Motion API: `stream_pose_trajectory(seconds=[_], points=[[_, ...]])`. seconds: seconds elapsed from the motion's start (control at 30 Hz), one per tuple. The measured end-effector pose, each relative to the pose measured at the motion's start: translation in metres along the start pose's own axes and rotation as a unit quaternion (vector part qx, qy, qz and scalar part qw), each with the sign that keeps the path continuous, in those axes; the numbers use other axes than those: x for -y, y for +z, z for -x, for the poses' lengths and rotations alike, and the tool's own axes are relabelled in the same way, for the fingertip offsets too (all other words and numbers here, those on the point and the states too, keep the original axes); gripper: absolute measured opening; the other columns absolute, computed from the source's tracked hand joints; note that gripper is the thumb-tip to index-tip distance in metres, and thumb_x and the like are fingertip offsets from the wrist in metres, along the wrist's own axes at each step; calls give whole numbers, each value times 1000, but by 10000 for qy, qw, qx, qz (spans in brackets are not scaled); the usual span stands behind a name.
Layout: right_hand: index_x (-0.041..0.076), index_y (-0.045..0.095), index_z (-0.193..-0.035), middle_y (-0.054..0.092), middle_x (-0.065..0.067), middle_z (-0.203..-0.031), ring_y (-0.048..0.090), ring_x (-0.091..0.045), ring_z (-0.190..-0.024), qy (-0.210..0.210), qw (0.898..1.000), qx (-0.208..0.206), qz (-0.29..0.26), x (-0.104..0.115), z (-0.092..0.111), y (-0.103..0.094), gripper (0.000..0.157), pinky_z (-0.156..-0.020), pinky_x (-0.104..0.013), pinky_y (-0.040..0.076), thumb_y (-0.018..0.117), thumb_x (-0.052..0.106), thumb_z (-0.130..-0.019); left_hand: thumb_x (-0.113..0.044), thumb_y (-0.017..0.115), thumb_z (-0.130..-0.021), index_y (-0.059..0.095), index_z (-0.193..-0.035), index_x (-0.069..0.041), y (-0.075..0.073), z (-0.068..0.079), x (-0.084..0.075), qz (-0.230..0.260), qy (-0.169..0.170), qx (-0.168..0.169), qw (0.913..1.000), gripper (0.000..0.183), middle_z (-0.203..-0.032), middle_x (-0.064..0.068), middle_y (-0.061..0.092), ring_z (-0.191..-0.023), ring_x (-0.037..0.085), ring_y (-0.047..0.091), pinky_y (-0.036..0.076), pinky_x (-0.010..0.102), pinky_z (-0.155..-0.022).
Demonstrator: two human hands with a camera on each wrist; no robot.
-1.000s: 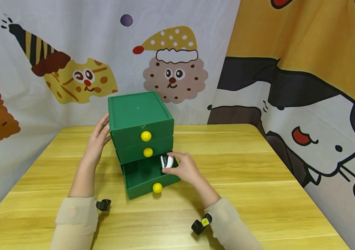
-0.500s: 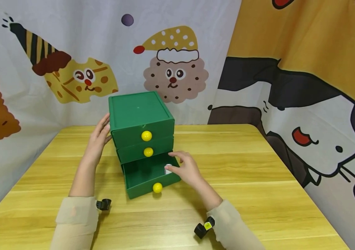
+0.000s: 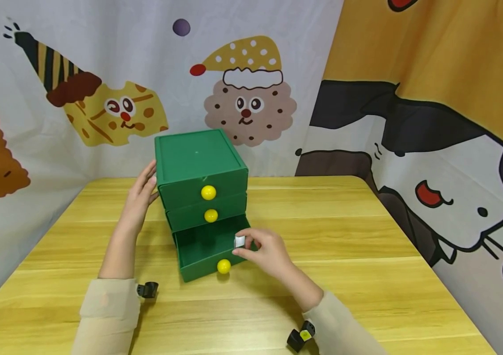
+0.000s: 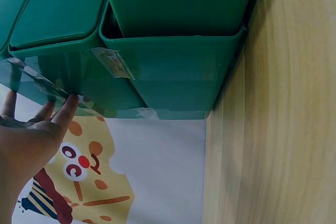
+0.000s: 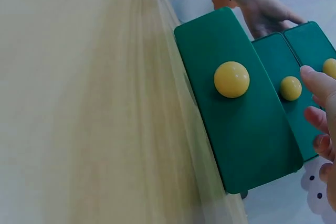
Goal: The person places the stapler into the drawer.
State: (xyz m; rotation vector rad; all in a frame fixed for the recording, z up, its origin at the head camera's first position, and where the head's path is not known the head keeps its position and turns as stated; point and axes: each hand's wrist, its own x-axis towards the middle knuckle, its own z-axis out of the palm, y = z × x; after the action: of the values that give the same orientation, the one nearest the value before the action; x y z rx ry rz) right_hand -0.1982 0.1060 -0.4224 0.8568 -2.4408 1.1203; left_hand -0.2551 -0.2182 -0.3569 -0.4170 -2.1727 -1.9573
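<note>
A green drawer cabinet point(image 3: 200, 158) stands on the table with its bottom drawer point(image 3: 202, 264) pulled out and its two upper drawers closed. Against the cabinet's left side rests my left hand point(image 3: 138, 199), its fingers extended onto the green wall point(image 4: 79, 77). Inside the right end of the drawer shows a small white object point(image 3: 240, 241) with a dark edge, framed between thumb and forefinger. My right hand point(image 3: 266, 249) hovers at the drawer's front right corner, fingers bent. In the right wrist view its fingertips point(image 3: 235, 252) are apart with nothing seen between them.
Yellow round knobs point(image 3: 223, 266) stick out from the drawer fronts. Clear tape point(image 4: 113, 62) runs along the cabinet's side. The wooden table point(image 3: 344, 236) extends around it, with a cartoon-printed curtain point(image 3: 127, 44) behind and to the right.
The white and black object went from my right hand's pinch down into the drawer. That hand then moved down and to the right. My left hand stayed in place.
</note>
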Motion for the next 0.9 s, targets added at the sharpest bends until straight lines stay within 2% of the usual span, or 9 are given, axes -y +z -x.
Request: stream_pose_trajectory(seconds=[0.27, 0.6, 0.73, 0.9], points=[[16, 72, -103, 67, 13, -75, 44, -1, -54, -352, 9986, 298, 246, 2, 9, 1, 33, -47, -19, 38, 82, 31, -76, -39, 39, -103, 19, -155, -27, 0, 0, 0, -4, -13, 4, 10000, 57, -158, 8, 15, -142, 30, 15, 18, 63, -107], [17, 70, -112, 72, 5, -87, 45, -6, -49, -52, 9882, 1509, -270, -3, 12, 8, 37, -45, -19, 40, 78, 31, -80, -39, 39, -103, 19, -155, -26, 0, -1, 2, 2, -1, -3, 10000, 56, -158, 8, 14, -142, 30, 15, 18, 62, -107], [17, 71, -111, 72, 3, -91, 51, -2, -55, 17, 9850, 1686, -367, -5, 12, 11, 34, -48, -19, 43, 78, 30, -80, -38, 39, -103, 19, -155, -26, 0, -1, 2, 13, -1, -6, 10000, 56, -158, 8, 14, -142, 30, 15, 18, 61, -107], [16, 72, -107, 72, 3, -91, 61, 0, -71, -21, 9835, 1723, -551, -6, 12, 18, 30, -54, -18, 47, 79, 26, -80, -36, 38, -104, 19, -155, -25, -1, -1, 3, 25, -24, -21, 10000, 56, -158, 9, 14, -142, 31, 14, 18, 61, -108]])
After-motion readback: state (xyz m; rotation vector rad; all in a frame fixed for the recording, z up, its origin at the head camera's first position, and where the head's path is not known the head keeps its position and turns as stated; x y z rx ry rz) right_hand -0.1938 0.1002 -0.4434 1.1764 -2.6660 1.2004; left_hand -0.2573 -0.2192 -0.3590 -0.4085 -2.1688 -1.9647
